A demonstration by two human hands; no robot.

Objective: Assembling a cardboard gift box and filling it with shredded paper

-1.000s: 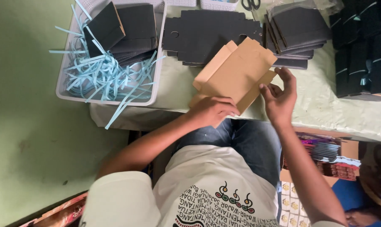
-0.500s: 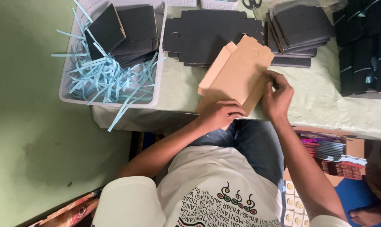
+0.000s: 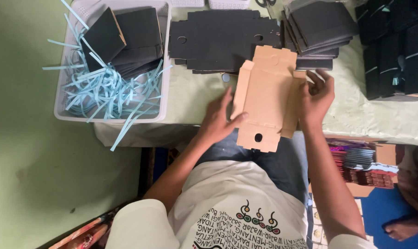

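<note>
While the person leans over the edge of the counter (image 3: 190,99), both hands grip a flat brown cardboard box blank (image 3: 264,97) that lies lengthwise over the counter's near edge, its lower flap with a round hole hanging past the edge above the lap. On the blank's left side, the left hand (image 3: 218,121) is closed on it, thumb on top and fingers pointing up along the folded side flap. Across from it, the right hand (image 3: 316,97) clasps the right side flap, fingers curled over the fold. Just beyond the blank lies a spread of flat black box blanks (image 3: 218,39), and to their right a leaning stack of folded black pieces (image 3: 322,27). Farther right stand finished black boxes (image 3: 398,50). At the far left sits a white plastic basket (image 3: 66,110) holding pale blue paper strips (image 3: 102,90) and more black folded boxes (image 3: 126,39).
</note>
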